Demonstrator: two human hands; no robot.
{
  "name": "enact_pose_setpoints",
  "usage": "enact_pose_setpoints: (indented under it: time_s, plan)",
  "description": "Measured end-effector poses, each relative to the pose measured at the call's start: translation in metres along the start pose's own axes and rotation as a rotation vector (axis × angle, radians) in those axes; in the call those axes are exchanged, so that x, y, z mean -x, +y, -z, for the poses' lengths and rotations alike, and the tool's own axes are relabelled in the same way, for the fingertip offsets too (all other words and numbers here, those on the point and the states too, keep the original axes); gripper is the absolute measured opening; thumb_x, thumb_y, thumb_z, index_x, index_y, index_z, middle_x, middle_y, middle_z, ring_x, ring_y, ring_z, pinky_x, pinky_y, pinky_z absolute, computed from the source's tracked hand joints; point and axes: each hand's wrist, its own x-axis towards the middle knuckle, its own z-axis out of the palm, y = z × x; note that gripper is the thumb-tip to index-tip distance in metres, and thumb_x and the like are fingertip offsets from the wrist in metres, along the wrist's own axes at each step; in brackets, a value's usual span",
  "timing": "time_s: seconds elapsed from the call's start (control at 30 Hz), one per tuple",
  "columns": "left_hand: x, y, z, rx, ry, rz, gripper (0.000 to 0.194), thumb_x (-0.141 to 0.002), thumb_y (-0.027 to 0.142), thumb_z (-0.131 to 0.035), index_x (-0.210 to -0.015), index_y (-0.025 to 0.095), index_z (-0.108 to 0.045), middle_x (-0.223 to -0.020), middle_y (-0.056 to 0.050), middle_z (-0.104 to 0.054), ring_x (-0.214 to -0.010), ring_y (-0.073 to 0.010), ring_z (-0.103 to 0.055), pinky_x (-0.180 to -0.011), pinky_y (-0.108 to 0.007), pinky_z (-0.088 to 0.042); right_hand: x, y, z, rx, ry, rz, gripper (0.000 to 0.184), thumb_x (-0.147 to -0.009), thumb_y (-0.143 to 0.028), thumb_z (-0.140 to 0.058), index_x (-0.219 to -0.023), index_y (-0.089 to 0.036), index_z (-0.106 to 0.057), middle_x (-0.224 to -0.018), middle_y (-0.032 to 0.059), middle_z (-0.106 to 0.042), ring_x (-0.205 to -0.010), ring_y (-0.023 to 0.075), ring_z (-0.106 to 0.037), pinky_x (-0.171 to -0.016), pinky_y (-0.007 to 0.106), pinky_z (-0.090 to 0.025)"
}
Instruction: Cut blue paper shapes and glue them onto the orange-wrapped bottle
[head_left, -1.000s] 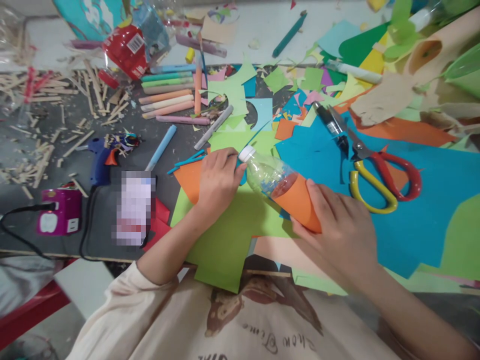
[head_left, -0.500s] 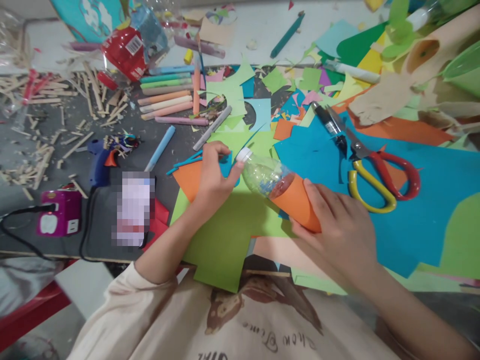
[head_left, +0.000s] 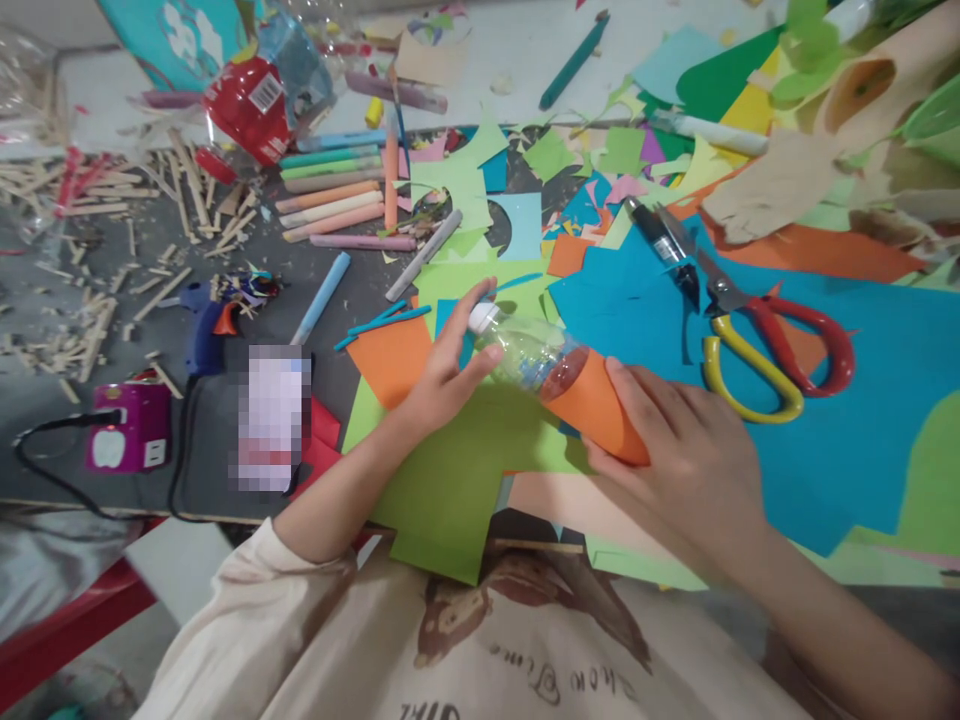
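Observation:
A clear plastic bottle with a white cap lies tilted, its cap pointing up and left. Orange paper wraps its lower part, and blue bits show inside. My right hand is closed around the wrapped end. At the cap end, my left hand has thumb and index finger spread on either side of the cap and neck; the thumb tip appears to touch the neck. A thin blue paper strip extends from near the index fingertip. Under the bottle is green paper.
Red-and-yellow-handled scissors and a black marker lie on blue paper at right. To the left are a glue gun, a purple charger box, a blurred phone and scattered wooden sticks. Several markers lie behind.
My left hand's bent index finger has straightened and extended along the far side of the cap. The blue strip by the cap has tipped lower. My right hand keeps its grip on the bottle.

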Motion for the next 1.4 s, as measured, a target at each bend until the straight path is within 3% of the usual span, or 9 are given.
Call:
enact_pose_setpoints:
  time_s: [0.33,0.63,0.77,0.97,1.13,1.27,1.4]
  plan:
    - [-0.001,0.003,-0.001,-0.172,0.022,-0.076,0.058,-0.095,0.057,-0.042,-0.142,0.024,-0.036,-0.148,-0.012,-0.044,-0.137,-0.0271,-0.044,-0.113,-0.041,-0.038,0.0,0.0,0.0,-0.008,-0.004,0.014,0.054,-0.085,-0.025,-0.06,-0.134,-0.004,-0.047,-0.099,0.0179,-0.073,-0.077,0.0266,-0.064,-0.065,0.037,-0.049]
    - [0.003,0.004,-0.003,-0.093,0.022,-0.015,0.058,-0.092,0.059,-0.045,-0.141,0.031,-0.032,-0.151,-0.009,-0.04,-0.141,-0.0281,-0.039,-0.116,-0.043,-0.036,0.0,-0.003,0.002,0.021,-0.017,0.026,0.069,-0.085,-0.025,-0.062,-0.145,-0.003,-0.035,-0.1,0.0189,-0.073,-0.077,0.028,-0.064,-0.066,0.039,-0.05]
    - [0.003,0.004,-0.004,-0.066,0.004,-0.01,0.068,-0.089,0.063,-0.048,-0.143,0.026,-0.029,-0.154,-0.013,-0.035,-0.145,-0.0293,-0.035,-0.118,-0.042,-0.033,0.0,-0.005,0.003,0.038,-0.005,0.029,0.066,-0.085,-0.026,-0.063,-0.141,-0.002,-0.04,-0.101,0.0194,-0.074,-0.078,0.0275,-0.064,-0.066,0.037,-0.05]
    - [0.003,0.008,-0.007,-0.029,0.083,-0.005,0.066,-0.089,0.066,-0.045,-0.139,0.023,-0.038,-0.148,-0.013,-0.047,-0.138,-0.0299,-0.045,-0.113,-0.043,-0.038,0.004,0.0,0.0,-0.02,-0.034,-0.008,0.067,-0.086,-0.028,-0.061,-0.145,-0.008,-0.035,-0.106,0.0186,-0.072,-0.083,0.0288,-0.066,-0.071,0.039,-0.051]
    - [-0.001,0.008,-0.001,0.211,0.306,0.114,0.073,-0.087,0.077,-0.031,-0.134,0.023,-0.048,-0.118,-0.006,-0.071,-0.114,-0.0296,-0.064,-0.097,-0.045,-0.049,0.0,0.027,0.011,-0.172,-0.214,-0.022,0.059,-0.09,-0.042,-0.053,-0.143,-0.02,-0.038,-0.107,0.0143,-0.072,-0.092,0.0326,-0.066,-0.076,0.045,-0.051]
    - [-0.007,0.008,0.01,0.367,0.338,0.219,0.07,-0.087,0.075,-0.025,-0.124,0.023,-0.053,-0.104,-0.006,-0.075,-0.09,-0.0239,-0.071,-0.087,-0.042,-0.054,-0.021,0.068,0.025,-0.144,-0.266,-0.015,0.052,-0.088,-0.058,-0.053,-0.126,-0.023,-0.056,-0.097,0.0134,-0.072,-0.087,0.0305,-0.067,-0.07,0.043,-0.047]
    - [-0.012,0.008,0.012,0.322,0.389,0.178,0.06,-0.086,0.07,-0.034,-0.116,0.023,-0.056,-0.121,-0.009,-0.069,-0.11,-0.024,-0.066,-0.091,-0.037,-0.053,-0.062,0.107,0.015,-0.358,-0.403,0.183,0.053,-0.085,-0.067,-0.049,-0.114,-0.027,-0.066,-0.096,0.0074,-0.073,-0.082,0.0255,-0.066,-0.071,0.043,-0.042]
